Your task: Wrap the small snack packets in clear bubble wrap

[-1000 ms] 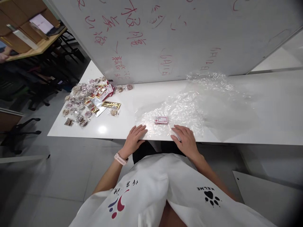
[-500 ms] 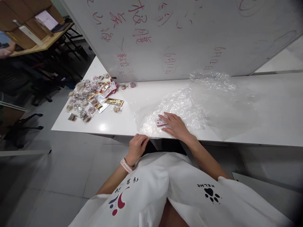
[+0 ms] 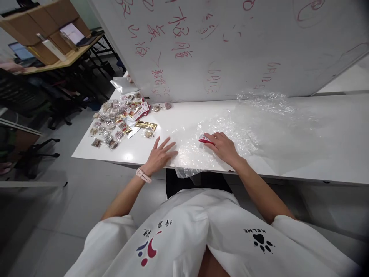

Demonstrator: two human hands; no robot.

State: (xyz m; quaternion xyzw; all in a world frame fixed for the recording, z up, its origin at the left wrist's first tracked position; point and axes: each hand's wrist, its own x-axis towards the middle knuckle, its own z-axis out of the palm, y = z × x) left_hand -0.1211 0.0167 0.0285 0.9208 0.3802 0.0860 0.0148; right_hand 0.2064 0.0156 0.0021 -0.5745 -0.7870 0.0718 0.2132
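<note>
A sheet of clear bubble wrap (image 3: 190,156) lies spread over the white table, its near edge hanging over the front. My right hand (image 3: 225,148) is closed on a small red and white packet (image 3: 205,138) above the wrap. The packet is partly covered by my fingers. To the left, my left hand (image 3: 161,154) has its fingers spread, palm down, at the wrap's left edge. It holds nothing that I can see.
Several small wrapped pieces (image 3: 109,119) and gold and red sachets (image 3: 145,125) form a pile on the table's left end. A whiteboard (image 3: 225,50) with red writing stands along the back. More clear plastic (image 3: 268,103) lies to the right.
My left hand has let go of the wrap's near edge and moved up and left onto the table, fingers spread. My right hand has closed on the packet and tilted it up.
</note>
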